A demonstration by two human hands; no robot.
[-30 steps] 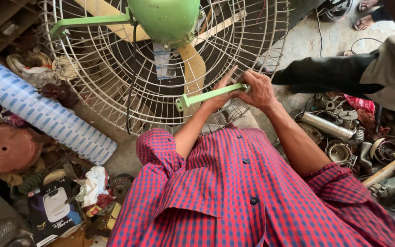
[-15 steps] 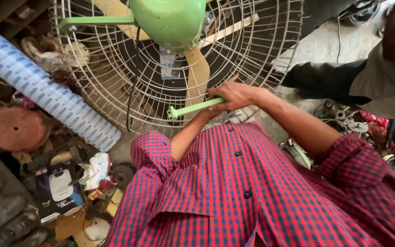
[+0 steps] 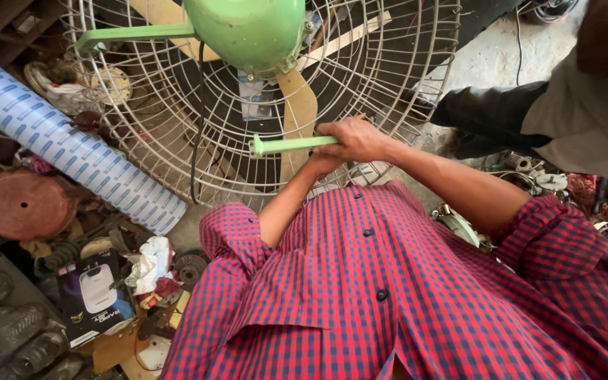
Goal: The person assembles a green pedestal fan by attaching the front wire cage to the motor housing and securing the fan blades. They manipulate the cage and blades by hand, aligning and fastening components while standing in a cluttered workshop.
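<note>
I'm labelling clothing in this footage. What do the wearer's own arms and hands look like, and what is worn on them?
Both hands are bare, with no gloves, rings or watch in view. The arms wear short sleeves of a red and blue checked shirt with dark buttons; the forearms are uncovered.

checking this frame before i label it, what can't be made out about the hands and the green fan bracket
Head view only.
- Left hand: mostly hidden behind the right hand; its grip cannot be told.
- Green bracket arm: its right end vanishes inside the hands.
- Green motor housing: top cut off by the upper edge.
- Wire fan guard: lower rim hidden by the checked shirt.
</note>
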